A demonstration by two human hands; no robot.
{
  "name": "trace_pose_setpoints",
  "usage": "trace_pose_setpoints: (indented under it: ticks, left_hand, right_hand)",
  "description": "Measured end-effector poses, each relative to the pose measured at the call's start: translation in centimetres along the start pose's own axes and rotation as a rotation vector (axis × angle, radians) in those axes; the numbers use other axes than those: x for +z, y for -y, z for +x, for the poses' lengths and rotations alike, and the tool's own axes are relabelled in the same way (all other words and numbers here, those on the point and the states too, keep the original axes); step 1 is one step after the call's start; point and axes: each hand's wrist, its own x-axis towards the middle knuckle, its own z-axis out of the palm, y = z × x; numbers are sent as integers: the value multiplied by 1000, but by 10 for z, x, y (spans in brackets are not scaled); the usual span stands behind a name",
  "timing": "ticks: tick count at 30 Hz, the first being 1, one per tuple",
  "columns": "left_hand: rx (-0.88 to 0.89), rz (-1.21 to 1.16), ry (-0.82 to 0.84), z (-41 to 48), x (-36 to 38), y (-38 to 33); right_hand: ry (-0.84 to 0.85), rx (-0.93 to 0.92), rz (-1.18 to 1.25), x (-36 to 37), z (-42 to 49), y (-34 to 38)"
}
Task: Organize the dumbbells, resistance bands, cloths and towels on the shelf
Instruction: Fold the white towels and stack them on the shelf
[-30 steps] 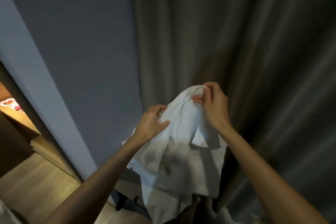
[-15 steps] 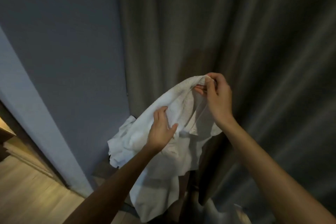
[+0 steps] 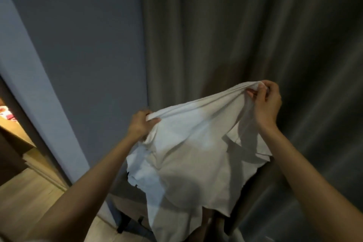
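left hand [image 3: 140, 124] curled round one top edge | right hand [image 3: 265, 102] pinching the other | white cloth [image 3: 194, 149] stretched between, rumpled, hanging loose

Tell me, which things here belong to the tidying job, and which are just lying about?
Part of the job: the crumpled white cloth, held spread in the air; the left hand gripping its left edge; the right hand pinching its upper right corner.
Just there: the grey pleated curtain; the blue-grey wall; the pale wooden floor; the light wooden counter at far left.
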Motion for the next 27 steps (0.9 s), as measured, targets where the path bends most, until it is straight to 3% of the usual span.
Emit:
trace_pose_setpoints:
  ticks: [2, 4, 5, 8, 13, 18, 20, 23, 27]
  left_hand:
    - [-9, -123, 41, 5, -15, -1]
    - [-17, -236, 191, 4, -28, 2]
    - [-26, -215, 286, 3, -34, 5]
    - [-41, 139, 489, -1, -44, 21]
    - [-146, 276, 386, -10, -46, 64]
    - [-270, 46, 136, -21, -35, 74]
    - [-227, 46, 43, -23, -41, 72]
    - [-44, 372, 30, -26, -57, 70]
    - [33, 787, -36, -31, -58, 77]
  right_hand:
    - [-4, 22, -26, 2, 3, -9]
    - [-23, 22, -27, 3, 5, -15]
    - [-28, 24, -37, 4, 6, -18]
    - [-3, 35, -51, 10, 4, -21]
    - [29, 17, -49, 22, -3, -23]
    - [60, 5, -89, 26, -10, -32]
    - [36, 6, -102, 26, -10, -39]
    - [14, -13, -108, 23, -12, -43]
    - [15, -19, -63, 25, -20, -41]
